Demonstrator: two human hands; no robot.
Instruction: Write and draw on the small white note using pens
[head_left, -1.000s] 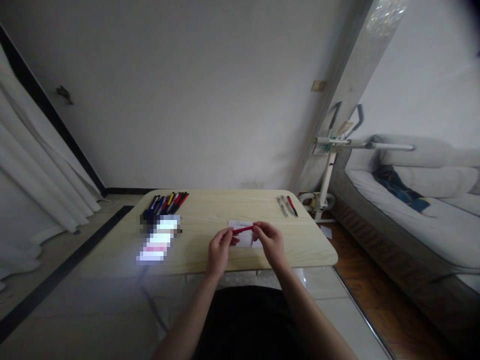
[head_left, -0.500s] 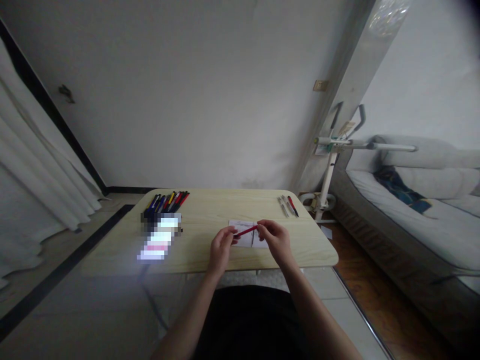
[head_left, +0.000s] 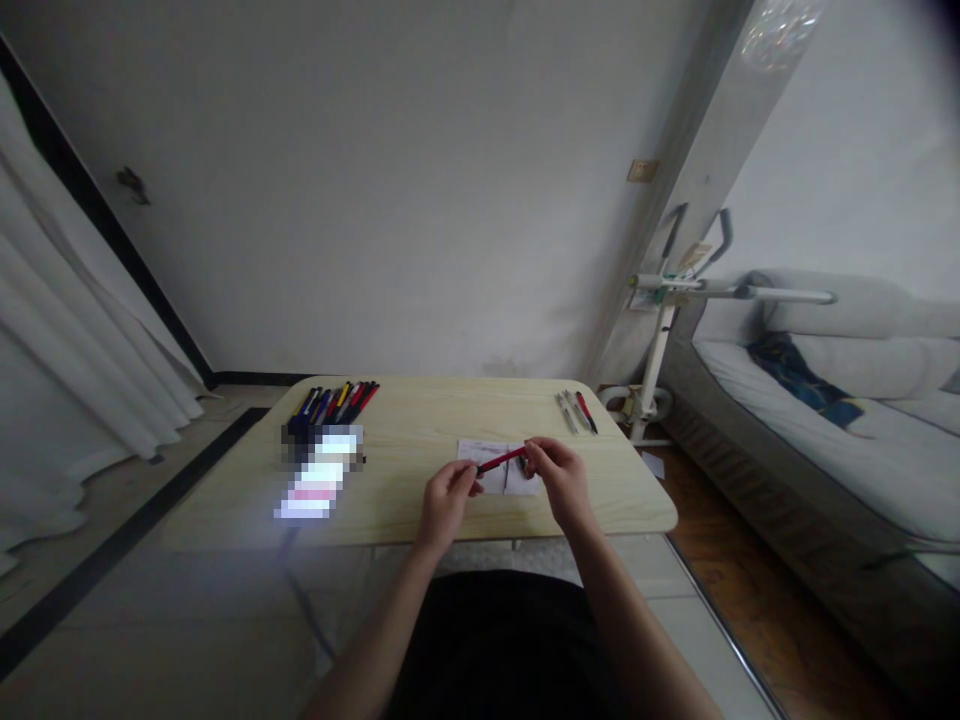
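A red pen [head_left: 501, 461] is held up between my two hands, slightly tilted with its right end higher. My left hand [head_left: 448, 500] pinches its dark left end. The fingers of my right hand [head_left: 556, 478] are closed on the other end, and a small dark part shows beneath them. Below the pen lies a white notebook [head_left: 487, 482], open on the light wooden table [head_left: 420, 410], with a dark line down its middle. Several pens [head_left: 576, 412], one of them red and black, lie at the table's right side.
A bundle of several coloured pens [head_left: 337, 403] lies at the table's back left. In front of it is a bright, blurred-out phone-like screen [head_left: 319, 480]. A white exercise machine [head_left: 656, 350] and a grey sofa [head_left: 825, 400] stand to the right.
My right hand has shifted slightly right, and more of the red pen and its dark left end shows between my hands. The pens on the table have not moved.
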